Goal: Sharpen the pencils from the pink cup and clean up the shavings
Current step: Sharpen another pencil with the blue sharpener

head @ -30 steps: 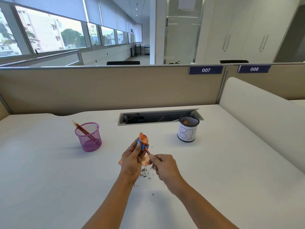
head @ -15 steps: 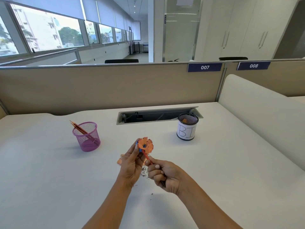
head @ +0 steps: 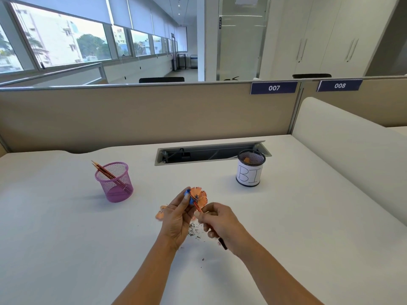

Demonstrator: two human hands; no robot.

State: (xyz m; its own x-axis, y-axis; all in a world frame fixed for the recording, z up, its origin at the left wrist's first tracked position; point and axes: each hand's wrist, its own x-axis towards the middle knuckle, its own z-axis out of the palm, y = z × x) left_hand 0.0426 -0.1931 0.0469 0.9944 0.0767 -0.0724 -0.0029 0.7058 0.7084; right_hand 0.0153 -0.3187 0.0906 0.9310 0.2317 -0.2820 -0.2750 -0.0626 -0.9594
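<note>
Head view: the white desk (head: 66,238) lies open left and right of the hands, bounded behind by a tan partition (head: 143,115). The left hand (head: 176,219) pinches a blue sharpener (head: 189,198) bearing an orange shaving curl (head: 199,195); the right hand (head: 222,223) is curled around the pencil (head: 198,207) entering it. The pink cup (head: 115,183) holding pencils stands well left, a black bin cup (head: 250,168) right. Loose shavings (head: 195,231) lie beneath the hands.

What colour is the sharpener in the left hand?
Blue, seen in the head view: the sharpener sits pinched in the left hand, behind an orange shaving curl.
</note>
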